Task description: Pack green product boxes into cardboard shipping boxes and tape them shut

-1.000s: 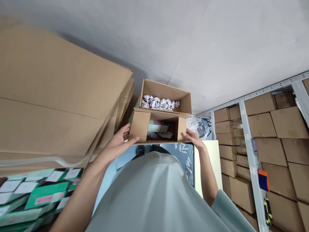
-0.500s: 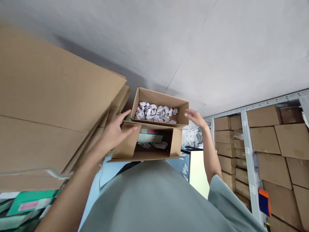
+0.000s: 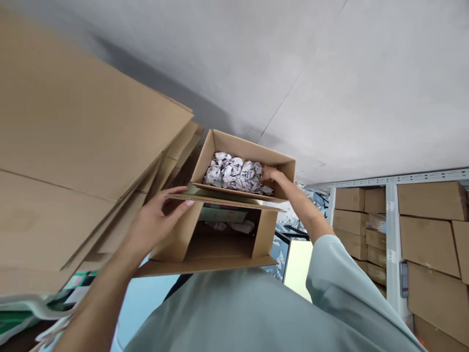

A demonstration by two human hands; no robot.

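Observation:
An open cardboard box (image 3: 220,252) stands against my body with its flaps raised. Inside it lie a green-and-white package (image 3: 223,214) and bits of crumpled paper (image 3: 244,227). My left hand (image 3: 161,212) pinches the left end of this box's far flap (image 3: 227,200), thumb on the near side and fingers beyond. Behind it is a second open box (image 3: 252,145), partly filled with crumpled printed paper (image 3: 234,172). Into that box's right end reaches my right hand (image 3: 270,175), its fingers curled on the paper, tips partly hidden.
Large flattened cardboard sheets (image 3: 91,132) lean at the left, near a grey wall (image 3: 220,63). On the right, a metal rack (image 3: 393,244) holds stacked cartons (image 3: 428,239). Green packages (image 3: 76,281) lie at lower left. A light blue surface (image 3: 146,298) shows below the near box.
My right hand has moved from beside the far box into its paper. My left hand has closed on the near box's far flap, which now stands higher. The view has shifted slightly.

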